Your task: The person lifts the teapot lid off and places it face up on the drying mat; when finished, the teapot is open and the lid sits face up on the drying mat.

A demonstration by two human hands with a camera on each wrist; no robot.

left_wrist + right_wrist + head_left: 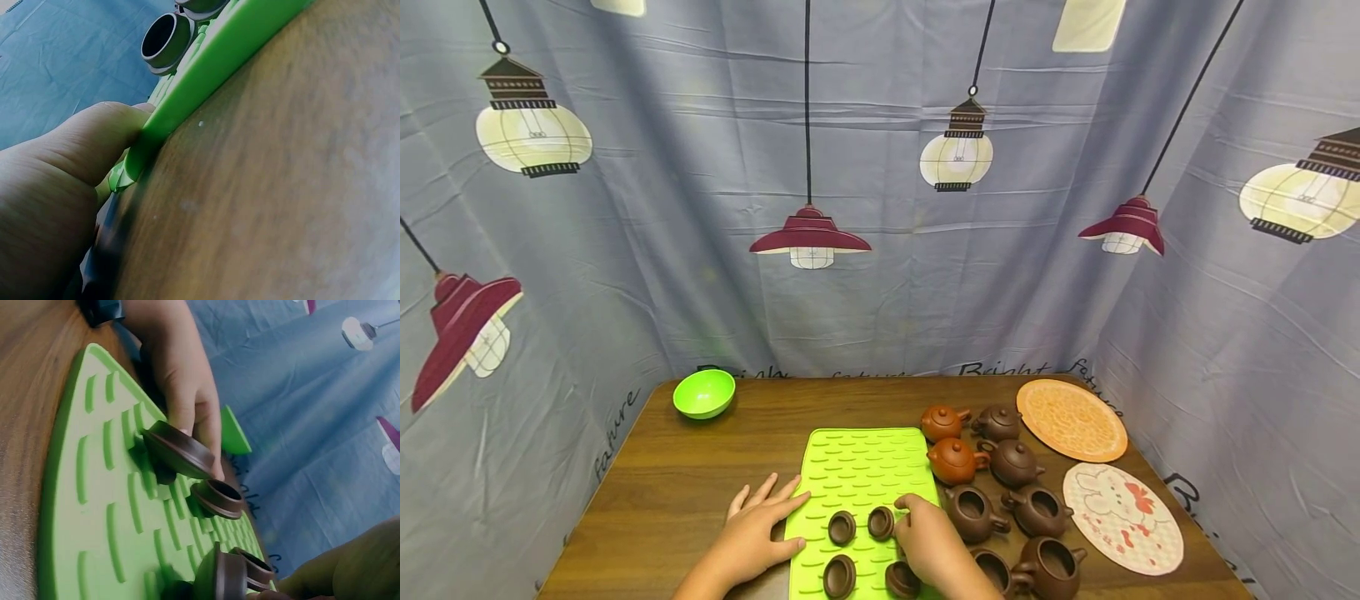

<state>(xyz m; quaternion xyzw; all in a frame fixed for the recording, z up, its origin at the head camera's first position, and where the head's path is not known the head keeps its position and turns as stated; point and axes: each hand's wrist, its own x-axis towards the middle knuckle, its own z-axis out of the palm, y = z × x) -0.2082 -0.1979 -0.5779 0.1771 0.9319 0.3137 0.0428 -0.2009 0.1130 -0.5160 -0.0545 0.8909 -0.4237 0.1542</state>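
Four small brown lids (841,527) lie on the near half of the green mat (850,458), hollow sides up and tipped to one side or another; the mat lies on the bench (700,483), with brown teapots (964,527) that have no lids standing just to its right. The left hand (748,537) has its fingers spread and fairly straight, thumb and fingertips touching the mat's left edge, with no lid in its grasp; the right hand (928,540) is bent close beside the two right-hand lids, and whether it pinches one I cannot tell.

The lids look like unglazed clay, so I judge them light for their size, stiff and brittle, dry enough not to slip much, yet liable to chip if knocked together; thumb and forefinger on opposite sides of the rim should suit best, since the knob seems to be underneath and their rounded tops would let them rock or roll under a one-sided push. The mat looks soft and bendy; its raised ridges may steady the lids, and light pressure at its edge should keep it from sliding.
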